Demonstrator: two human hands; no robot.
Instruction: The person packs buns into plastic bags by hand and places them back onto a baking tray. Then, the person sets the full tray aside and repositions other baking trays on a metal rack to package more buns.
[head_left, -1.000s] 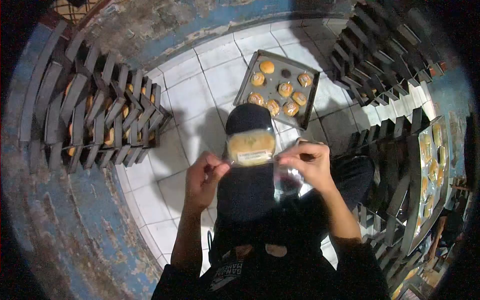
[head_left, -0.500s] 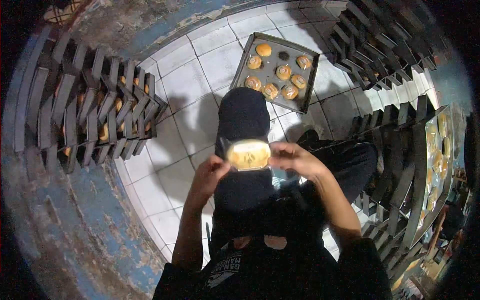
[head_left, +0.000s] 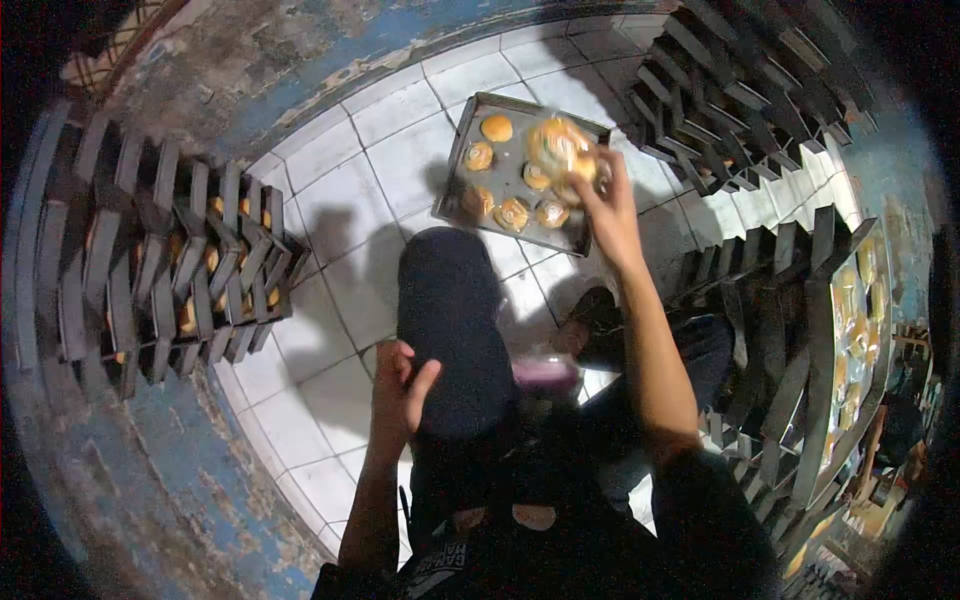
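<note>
My right hand (head_left: pixel 612 210) grips a bun in a clear printed wrapper (head_left: pixel 556 143), blurred by motion, above the right part of a metal baking tray (head_left: pixel 566 241). On that tray lie several more round golden buns; an unwrapped-looking one (head_left: pixel 497 127) sits near the far left corner. Other buns there, like the one near the front edge (head_left: pixel 512 213), have wrappers with a white print. Beside my raised knee (head_left: pixel 450 320), my left hand (head_left: pixel 402 390) hovers with nothing in it, its fingers loosely curled and the thumb apart.
Stacked dark trays with buns (head_left: pixel 190 260) stand on the left. More stacked trays (head_left: pixel 745 100) rise at the far right. On the near right stack, a top tray (head_left: pixel 850 340) carries several wrapped buns. A blurred purplish translucent thing (head_left: pixel 545 373) is between my legs.
My right hand has carried the wrapped bun forward from my lap to over the tray. My left hand has let go of it and moved slightly back. The view has shifted a little.
</note>
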